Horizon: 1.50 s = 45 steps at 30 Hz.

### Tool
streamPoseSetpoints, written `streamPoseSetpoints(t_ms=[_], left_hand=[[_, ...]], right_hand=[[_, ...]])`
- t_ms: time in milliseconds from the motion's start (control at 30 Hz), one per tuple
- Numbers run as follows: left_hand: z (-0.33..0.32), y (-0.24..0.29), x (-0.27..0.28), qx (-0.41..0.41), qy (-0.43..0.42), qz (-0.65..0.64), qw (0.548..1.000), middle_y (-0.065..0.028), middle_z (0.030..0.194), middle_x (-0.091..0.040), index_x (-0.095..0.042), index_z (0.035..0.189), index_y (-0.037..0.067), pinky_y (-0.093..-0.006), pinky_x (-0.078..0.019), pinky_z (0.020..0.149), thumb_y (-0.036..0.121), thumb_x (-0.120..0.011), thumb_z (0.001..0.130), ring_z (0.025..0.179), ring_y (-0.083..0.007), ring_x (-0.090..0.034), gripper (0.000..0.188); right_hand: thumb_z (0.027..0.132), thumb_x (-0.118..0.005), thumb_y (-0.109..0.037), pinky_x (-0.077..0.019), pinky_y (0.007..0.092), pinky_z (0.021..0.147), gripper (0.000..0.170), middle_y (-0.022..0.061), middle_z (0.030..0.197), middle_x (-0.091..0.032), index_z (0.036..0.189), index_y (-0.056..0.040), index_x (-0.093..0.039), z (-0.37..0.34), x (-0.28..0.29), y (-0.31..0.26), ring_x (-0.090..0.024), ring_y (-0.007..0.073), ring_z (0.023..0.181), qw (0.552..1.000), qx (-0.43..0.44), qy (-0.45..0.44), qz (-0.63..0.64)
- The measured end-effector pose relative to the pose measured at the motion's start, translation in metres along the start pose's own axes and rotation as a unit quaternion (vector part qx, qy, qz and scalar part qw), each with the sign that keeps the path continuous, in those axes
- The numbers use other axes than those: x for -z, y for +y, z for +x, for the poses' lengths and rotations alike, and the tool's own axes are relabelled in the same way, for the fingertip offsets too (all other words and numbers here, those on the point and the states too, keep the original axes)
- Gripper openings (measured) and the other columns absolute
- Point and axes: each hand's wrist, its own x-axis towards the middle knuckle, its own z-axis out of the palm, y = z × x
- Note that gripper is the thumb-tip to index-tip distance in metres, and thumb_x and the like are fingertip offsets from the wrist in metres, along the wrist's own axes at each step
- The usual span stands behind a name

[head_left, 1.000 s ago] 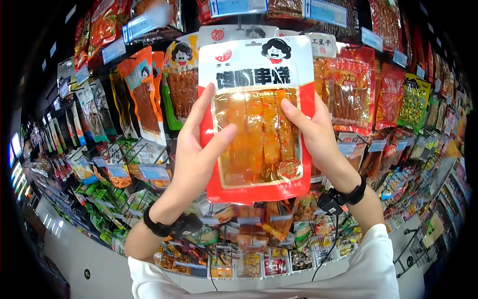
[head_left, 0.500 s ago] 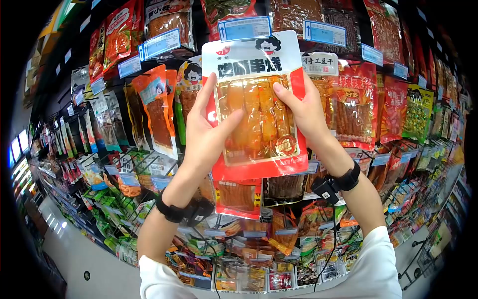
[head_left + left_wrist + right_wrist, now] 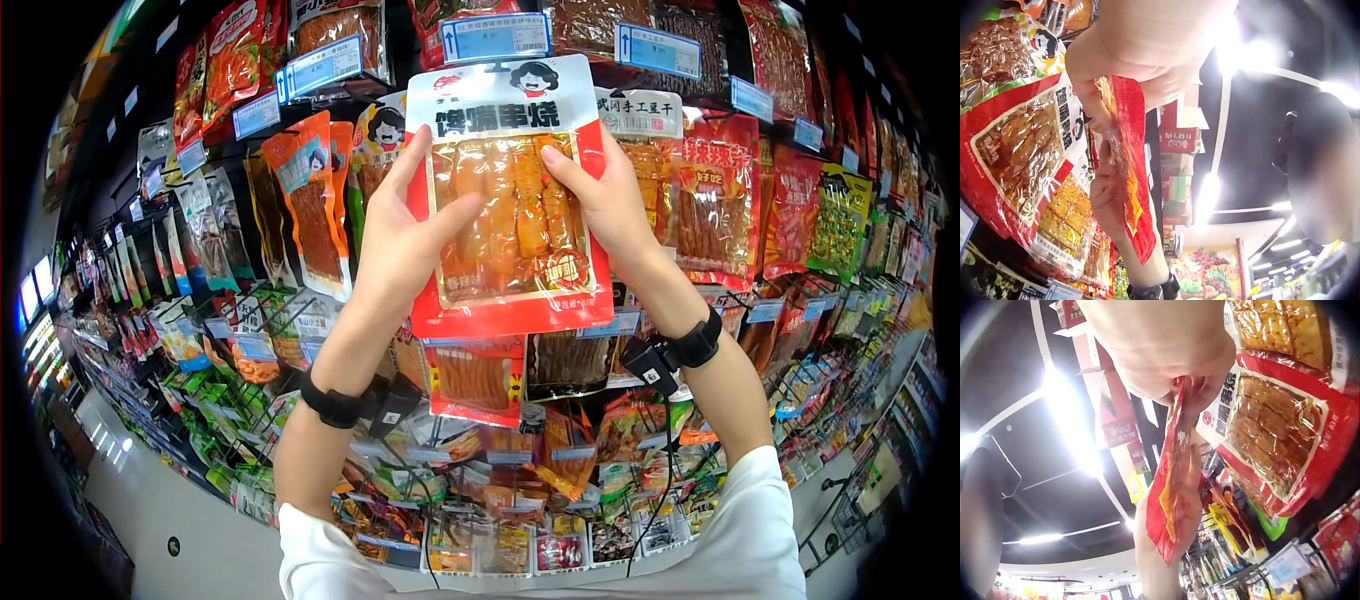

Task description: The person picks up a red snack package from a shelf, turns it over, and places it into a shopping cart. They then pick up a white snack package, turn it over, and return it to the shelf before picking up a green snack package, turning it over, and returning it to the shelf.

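Observation:
A red and white snack packet (image 3: pixel 515 230) faces me upright, its clear window showing orange-brown strips of food. My left hand (image 3: pixel 405 235) grips its left edge, thumb on the front and other fingers partly behind. On the opposite edge my right hand (image 3: pixel 610 205) pinches it the same way, thumb over the window's upper right. Both wrist views show the held packet (image 3: pixel 1132 175) nearly edge-on between the hands. A similar red and white packet (image 3: pixel 1275 428) hangs on the rack just beyond, and the held one covers it in the head view.
Hanging snack bags fill the rack, with an orange bag (image 3: pixel 310 200) at left and a red bag (image 3: pixel 715 200) at right. Blue-edged price tags (image 3: pixel 495 37) line the rail above. Lower down are more hooks and bins (image 3: pixel 505 548). A shopping cart (image 3: pixel 845 515) stands at lower right.
The packet has moved up and away from me, appearing smaller and closer to the rack. Both hands keep their hold. Red and dark bags below it have come into view.

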Motion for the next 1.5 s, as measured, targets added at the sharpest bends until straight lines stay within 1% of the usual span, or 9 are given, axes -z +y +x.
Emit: streamPoseSetpoints(t_ms=[233, 467, 600, 633, 733, 867, 1033, 1333, 1500], left_hand=[[0.011, -0.021, 0.006, 0.000, 0.006, 0.133, 0.991, -0.0189, 0.153, -0.047, -0.023, 0.159, -0.006, -0.0341, -0.0404, 0.114, 0.005, -0.078, 0.086, 0.136, -0.0223, -0.051, 0.092], [0.016, -0.051, 0.008, -0.140, 0.054, 0.408, 0.901, -0.0273, 0.153, -0.042, -0.027, 0.160, 0.004, -0.0428, -0.0354, 0.118, 0.010, -0.080, 0.083, 0.146, -0.0339, -0.040, 0.094], [0.008, -0.058, 0.001, -0.182, 0.072, 0.422, 0.885, -0.0264, 0.161, -0.029, -0.034, 0.159, 0.011, -0.0461, -0.0322, 0.120, 0.012, -0.080, 0.082, 0.148, -0.0443, -0.032, 0.090], [0.008, -0.059, -0.001, -0.204, 0.075, 0.449, 0.867, -0.0261, 0.164, -0.022, -0.037, 0.158, 0.012, -0.0479, -0.0311, 0.120, 0.014, -0.079, 0.083, 0.149, -0.0474, -0.029, 0.086], [-0.001, -0.059, -0.004, -0.221, 0.045, 0.504, 0.834, -0.0267, 0.166, -0.019, -0.037, 0.158, 0.012, -0.0498, -0.0298, 0.121, 0.016, -0.078, 0.084, 0.150, -0.0460, -0.027, 0.085], [-0.006, -0.072, -0.008, -0.193, 0.025, 0.522, 0.831, -0.0211, 0.170, -0.012, -0.034, 0.160, 0.015, -0.0512, -0.0273, 0.122, 0.030, -0.071, 0.091, 0.154, -0.0450, -0.017, 0.080], [-0.012, -0.083, -0.008, -0.203, 0.018, 0.560, 0.803, -0.0185, 0.171, -0.010, -0.031, 0.162, 0.017, -0.0654, -0.0248, 0.118, 0.035, -0.067, 0.094, 0.156, -0.0453, -0.010, 0.079], [-0.054, -0.061, 0.002, -0.172, -0.012, 0.535, 0.827, -0.0234, 0.168, -0.016, -0.035, 0.160, 0.013, -0.0559, -0.0217, 0.122, 0.028, -0.068, 0.093, 0.154, -0.0447, -0.018, 0.076], [-0.139, -0.044, 0.018, -0.183, -0.045, 0.359, 0.914, -0.0225, 0.146, -0.052, -0.051, 0.147, 0.003, -0.0493, -0.0432, 0.108, 0.012, -0.073, 0.085, 0.130, -0.0413, -0.052, 0.066]], right_hand=[[0.092, -0.073, -0.021, -0.0477, 0.0344, 0.101, 0.059, 0.0117, 0.129, -0.064, 0.141, 0.0005, -0.048, 0.002, 0.007, 0.014, -0.061, 0.0181, 0.116, 0.996, -0.033, 0.019, -0.075], [0.089, -0.073, -0.020, -0.0462, 0.0435, 0.107, 0.089, 0.0246, 0.131, -0.062, 0.158, -0.0001, -0.020, -0.001, 0.000, 0.027, -0.060, 0.0371, 0.126, 0.947, 0.079, 0.078, -0.302], [0.089, -0.071, -0.016, -0.0450, 0.0478, 0.109, 0.098, 0.0306, 0.160, -0.027, 0.163, -0.0065, -0.008, -0.007, 0.001, 0.037, -0.047, 0.0466, 0.138, 0.886, 0.156, 0.080, -0.430], [0.088, -0.069, -0.013, -0.0402, 0.0486, 0.114, 0.099, 0.0295, 0.165, -0.010, 0.165, -0.0107, -0.007, -0.009, 0.001, 0.037, -0.037, 0.0508, 0.143, 0.898, 0.143, 0.080, -0.409], [0.094, -0.068, -0.014, -0.0329, 0.0470, 0.120, 0.090, 0.0285, 0.166, -0.007, 0.164, -0.0067, -0.011, -0.015, 0.000, 0.043, -0.028, 0.0456, 0.149, 0.825, 0.218, 0.106, -0.511], [0.096, -0.065, -0.019, -0.0235, 0.0529, 0.122, 0.081, 0.0270, 0.167, -0.007, 0.164, -0.0108, -0.022, -0.025, -0.004, 0.046, -0.017, 0.0480, 0.152, 0.801, 0.217, 0.067, -0.554], [0.094, -0.063, -0.024, -0.0202, 0.0622, 0.121, 0.069, 0.0248, 0.167, -0.013, 0.158, -0.0130, -0.037, -0.037, -0.008, 0.059, -0.015, 0.0497, 0.152, 0.780, 0.202, 0.059, -0.590], [0.092, -0.066, -0.018, -0.0127, 0.0622, 0.122, 0.072, 0.0247, 0.168, -0.011, 0.158, -0.0134, -0.038, -0.087, -0.028, 0.031, -0.010, 0.0504, 0.153, 0.800, 0.153, 0.021, -0.579], [0.088, -0.068, -0.014, -0.0159, 0.0582, 0.122, 0.070, 0.0294, 0.167, -0.012, 0.154, -0.0122, -0.046, -0.165, -0.048, -0.001, -0.016, 0.0507, 0.152, 0.873, 0.120, -0.010, -0.473]])
